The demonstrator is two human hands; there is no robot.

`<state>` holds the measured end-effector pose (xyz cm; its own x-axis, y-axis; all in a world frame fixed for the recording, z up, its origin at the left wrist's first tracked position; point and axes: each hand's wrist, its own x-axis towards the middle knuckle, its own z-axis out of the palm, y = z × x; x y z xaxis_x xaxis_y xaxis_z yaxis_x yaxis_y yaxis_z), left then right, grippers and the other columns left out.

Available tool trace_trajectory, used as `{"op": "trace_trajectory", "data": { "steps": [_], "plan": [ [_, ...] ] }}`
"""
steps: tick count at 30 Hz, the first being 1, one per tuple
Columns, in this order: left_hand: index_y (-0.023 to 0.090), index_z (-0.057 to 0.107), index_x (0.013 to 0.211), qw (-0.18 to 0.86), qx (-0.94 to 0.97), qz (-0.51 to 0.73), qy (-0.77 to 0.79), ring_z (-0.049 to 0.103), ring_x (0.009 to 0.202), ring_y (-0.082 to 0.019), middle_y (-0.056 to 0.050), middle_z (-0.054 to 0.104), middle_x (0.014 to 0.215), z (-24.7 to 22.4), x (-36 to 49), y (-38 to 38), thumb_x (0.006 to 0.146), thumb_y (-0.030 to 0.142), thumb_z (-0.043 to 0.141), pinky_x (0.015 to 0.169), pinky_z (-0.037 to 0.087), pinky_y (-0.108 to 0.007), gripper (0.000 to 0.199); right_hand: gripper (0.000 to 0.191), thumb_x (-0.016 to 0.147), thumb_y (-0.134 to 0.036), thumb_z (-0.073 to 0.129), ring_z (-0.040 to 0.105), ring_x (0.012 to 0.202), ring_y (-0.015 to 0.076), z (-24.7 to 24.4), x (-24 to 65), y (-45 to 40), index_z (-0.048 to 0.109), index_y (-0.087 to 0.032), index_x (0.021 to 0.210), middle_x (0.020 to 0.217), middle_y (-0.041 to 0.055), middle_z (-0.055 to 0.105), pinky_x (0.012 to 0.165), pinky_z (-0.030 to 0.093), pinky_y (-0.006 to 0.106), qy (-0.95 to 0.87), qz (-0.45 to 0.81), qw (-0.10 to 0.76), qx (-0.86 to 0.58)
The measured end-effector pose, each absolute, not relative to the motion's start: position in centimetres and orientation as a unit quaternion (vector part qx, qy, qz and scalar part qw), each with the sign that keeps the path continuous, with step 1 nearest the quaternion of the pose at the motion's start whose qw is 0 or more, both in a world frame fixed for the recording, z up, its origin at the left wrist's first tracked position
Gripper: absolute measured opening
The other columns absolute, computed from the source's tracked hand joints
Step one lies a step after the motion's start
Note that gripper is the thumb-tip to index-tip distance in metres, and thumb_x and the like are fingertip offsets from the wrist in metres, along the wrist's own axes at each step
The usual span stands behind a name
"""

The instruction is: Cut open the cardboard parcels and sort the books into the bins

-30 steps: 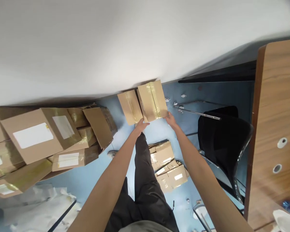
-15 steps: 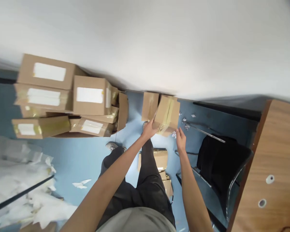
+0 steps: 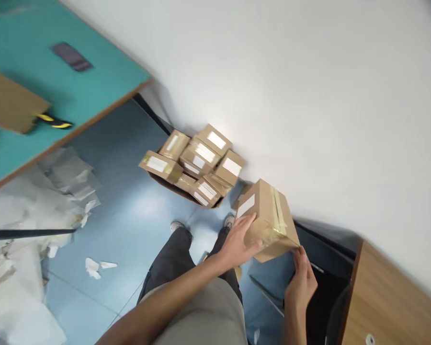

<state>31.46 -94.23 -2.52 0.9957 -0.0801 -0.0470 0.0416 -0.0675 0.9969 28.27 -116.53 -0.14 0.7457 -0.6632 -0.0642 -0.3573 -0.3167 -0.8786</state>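
Note:
A taped cardboard box (image 3: 269, 215) with a white label on one side is held up in front of me. My left hand (image 3: 239, 242) grips its left side near the label, thumb reaching over the near face. At the near right corner, the fingers of my right hand (image 3: 301, 278) are closed on the box's edge. Clear yellowish tape runs along its top and down the near face. Part of another box (image 3: 240, 197) shows behind it on the floor, mostly hidden.
Several labelled boxes (image 3: 204, 151) are piled in a large open carton by the wall. A teal table (image 3: 104, 72) at upper left bears a phone (image 3: 72, 56), a cardboard piece (image 3: 10, 100) and a yellow-black cutter (image 3: 55, 120). White packing material (image 3: 17, 287) lies left; a wooden desk (image 3: 391, 292) stands right.
The box has come up closer to me, and its white label is now visible. My view has swung left, bringing the teal table into sight. Both hands are on the box now.

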Motion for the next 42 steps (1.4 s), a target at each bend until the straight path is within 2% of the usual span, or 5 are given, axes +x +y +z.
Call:
{"op": "trace_trajectory", "data": {
  "steps": [12, 21, 25, 34, 42],
  "plan": [
    [0.029, 0.032, 0.169, 0.647, 0.705, 0.278, 0.088, 0.05, 0.145, -0.031, -0.012, 0.054, 0.16, 15.2, 21.6, -66.8, 0.096, 0.039, 0.07, 0.118, 0.046, -0.052, 0.083, 0.054, 0.1, -0.042, 0.064, 0.067, 0.131, 0.0446, 17.4, 34.1, -83.8, 0.072, -0.003, 0.136, 0.134, 0.0211, 0.074, 0.116, 0.048, 0.071, -0.101, -0.27, 0.604, -0.743],
    [0.029, 0.044, 0.164, 0.478, 0.663, 0.503, 0.28, 0.051, 0.144, -0.035, -0.013, 0.05, 0.164, 21.0, 12.6, -49.2, 0.098, 0.035, 0.066, 0.116, 0.047, -0.056, 0.071, 0.056, 0.107, -0.04, 0.044, 0.06, 0.14, 0.042, 18.2, 32.2, -57.3, 0.063, -0.006, 0.147, 0.147, 0.0218, 0.066, 0.119, 0.041, 0.073, -0.325, -0.027, 0.708, -0.627],
    [0.031, 0.051, 0.16, 0.37, 0.6, 0.559, 0.437, 0.051, 0.147, -0.033, -0.01, 0.052, 0.163, 22.0, 9.8, -40.6, 0.097, 0.034, 0.071, 0.121, 0.045, -0.053, 0.066, 0.053, 0.107, -0.044, 0.05, 0.06, 0.141, 0.0394, 17.6, 30.3, -44.9, 0.065, -0.014, 0.148, 0.149, 0.0185, 0.065, 0.116, 0.048, 0.065, -0.418, 0.151, 0.712, -0.543],
    [0.027, 0.059, 0.152, 0.125, 0.446, 0.59, 0.662, 0.055, 0.146, -0.029, -0.008, 0.06, 0.157, 18.8, 5.1, -25.4, 0.094, 0.042, 0.075, 0.126, 0.041, -0.05, 0.062, 0.056, 0.103, -0.053, 0.063, 0.061, 0.14, 0.031, 14.7, 24.2, -22.4, 0.064, -0.024, 0.15, 0.151, 0.0121, 0.064, 0.114, 0.056, 0.049, -0.546, 0.42, 0.572, -0.445],
    [0.017, 0.067, 0.142, 0.153, 0.384, 0.515, 0.751, 0.063, 0.137, -0.03, -0.014, 0.069, 0.143, 11.0, -1.1, -15.8, 0.092, 0.044, 0.072, 0.122, 0.045, -0.05, 0.057, 0.07, 0.098, -0.07, 0.061, 0.059, 0.141, 0.0317, 7.3, 17.9, -13.6, 0.063, -0.027, 0.153, 0.151, 0.0122, 0.064, 0.121, 0.048, 0.049, -0.544, 0.489, 0.472, -0.493]
  ]
}}
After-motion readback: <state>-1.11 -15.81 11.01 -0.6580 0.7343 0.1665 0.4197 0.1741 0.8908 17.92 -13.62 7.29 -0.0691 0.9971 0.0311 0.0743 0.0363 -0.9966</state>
